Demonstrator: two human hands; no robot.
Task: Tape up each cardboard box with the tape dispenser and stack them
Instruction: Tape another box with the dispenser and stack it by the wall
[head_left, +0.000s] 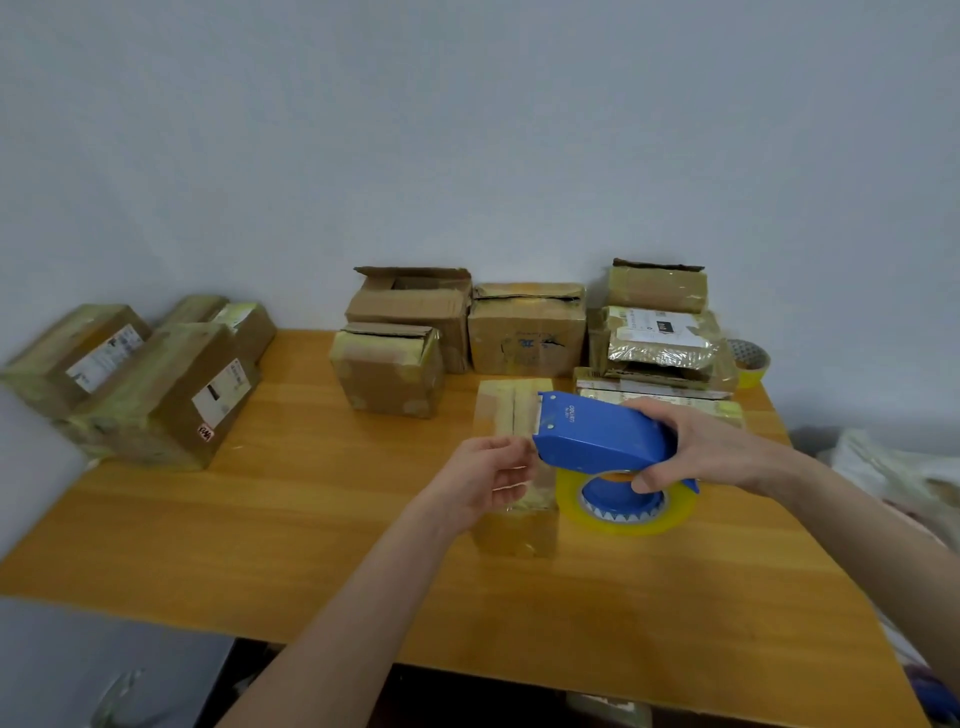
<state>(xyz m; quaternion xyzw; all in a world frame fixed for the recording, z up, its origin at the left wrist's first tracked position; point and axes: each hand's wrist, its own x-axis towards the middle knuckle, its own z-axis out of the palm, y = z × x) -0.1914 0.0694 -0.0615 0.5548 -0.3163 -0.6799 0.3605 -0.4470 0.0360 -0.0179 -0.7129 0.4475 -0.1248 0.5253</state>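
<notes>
1. Cardboard box (511, 415), a narrow one, lies at the centre of the table (311, 519), straight ahead of the person in the head view. Its top seam runs from 6 to 12 o'clock, which I'd judge suits one straight pull of tape along it.
2. The right hand (711, 447) is wrapped over the blue tape dispenser (597, 434), with the thumb hooked into the core. It holds the dispenser just over the box's right side, cutter end pointing to about 10 o'clock. The yellowish roll of tape (623, 514) sits underneath, at the box's 4 o'clock.
3. The left hand (488, 478) is at the cutter's mouth, over the box, with its fingers curled toward the thumb as if to draw out the tape end. The tape is clear, so I cannot tell whether any is actually pinched.
4. Taped boxes (171, 395) are stacked at 9 o'clock, out of the working space. Open boxes (415, 301) wait at 12 o'clock against the wall. A pile of parcels (660, 332) and a spare roll (748, 361) sit at 2 o'clock.
5. White letters on the dispenser seem to read "deli". The white shipping labels and a red mark on the stacked boxes, and a blue scrawl on a back box, are too small to read.
</notes>
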